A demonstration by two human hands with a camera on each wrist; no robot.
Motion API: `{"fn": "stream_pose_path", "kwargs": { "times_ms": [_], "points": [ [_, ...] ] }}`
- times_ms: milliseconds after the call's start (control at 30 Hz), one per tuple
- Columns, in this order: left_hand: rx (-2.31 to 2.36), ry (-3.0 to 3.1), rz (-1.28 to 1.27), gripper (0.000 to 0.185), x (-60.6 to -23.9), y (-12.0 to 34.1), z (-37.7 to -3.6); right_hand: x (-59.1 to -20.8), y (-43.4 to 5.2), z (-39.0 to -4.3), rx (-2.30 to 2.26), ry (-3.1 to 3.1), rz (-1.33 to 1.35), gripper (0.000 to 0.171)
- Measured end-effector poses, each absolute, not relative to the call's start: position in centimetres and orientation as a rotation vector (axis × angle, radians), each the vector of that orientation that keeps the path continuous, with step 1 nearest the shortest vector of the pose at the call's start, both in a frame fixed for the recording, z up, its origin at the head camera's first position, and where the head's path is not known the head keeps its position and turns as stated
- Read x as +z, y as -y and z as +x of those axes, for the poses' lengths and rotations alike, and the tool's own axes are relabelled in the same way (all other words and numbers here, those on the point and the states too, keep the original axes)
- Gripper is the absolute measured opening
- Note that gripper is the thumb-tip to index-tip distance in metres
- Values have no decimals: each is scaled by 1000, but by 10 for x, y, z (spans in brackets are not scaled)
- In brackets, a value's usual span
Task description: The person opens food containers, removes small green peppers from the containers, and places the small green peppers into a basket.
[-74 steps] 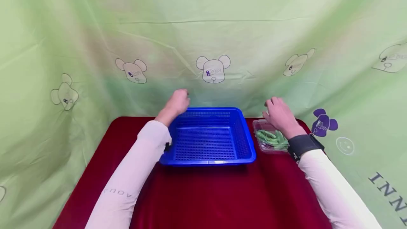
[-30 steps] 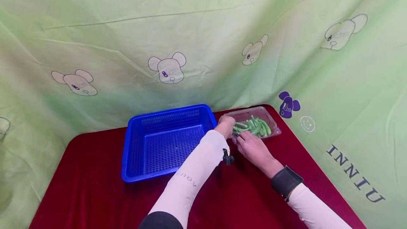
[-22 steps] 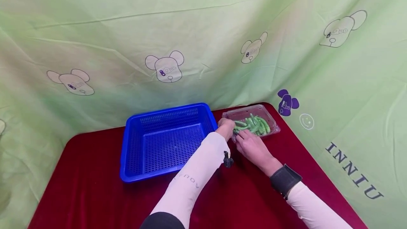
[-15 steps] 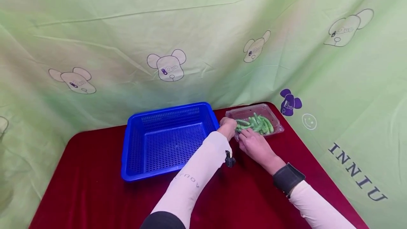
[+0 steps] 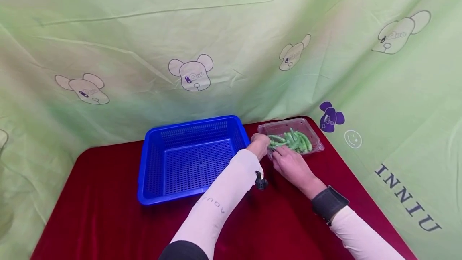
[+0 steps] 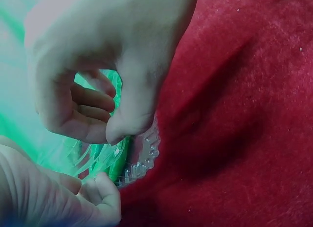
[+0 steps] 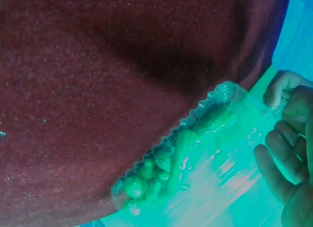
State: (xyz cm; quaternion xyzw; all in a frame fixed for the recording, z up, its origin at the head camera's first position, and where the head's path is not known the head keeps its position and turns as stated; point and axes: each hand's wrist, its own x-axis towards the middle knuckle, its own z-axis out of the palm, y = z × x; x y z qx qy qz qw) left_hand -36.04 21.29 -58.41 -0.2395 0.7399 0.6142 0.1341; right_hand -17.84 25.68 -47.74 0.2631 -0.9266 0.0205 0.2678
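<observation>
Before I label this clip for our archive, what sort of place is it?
Likely a staged recording booth, not a real kitchen: a wrinkled green bear-print cloth backdrop walls in a small table under a dark red velvet cover, holding only a blue perforated plastic basket and a clear plastic clamshell box of green pods.

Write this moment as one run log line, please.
left hand: holds clear clamshell box edge | right hand: at box front | contents: green pods | blue basket: empty
</observation>
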Motion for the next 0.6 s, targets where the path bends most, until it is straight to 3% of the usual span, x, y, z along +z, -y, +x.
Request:
{"fn": "stream_pose_path", "kwargs": {
  "times_ms": [200, 300, 400, 600],
  "points": [
    [1933, -1944, -836, 23, -715, -261, -436, -480, -257, -181, 34, 2507, 716, 12],
    [2031, -1825, -919, 25, -750, -276, -451, -482, -258, -180, 15, 2509, 725, 14],
    [2063, -1820, -929, 25, -736, -271, -437, -485, -259, -178, 2, 2480, 745, 15],
    [1867, -2152, -778, 27, -642, -233, -376, -490, -258, -178, -96, 2399, 800, 15]
  ]
}}
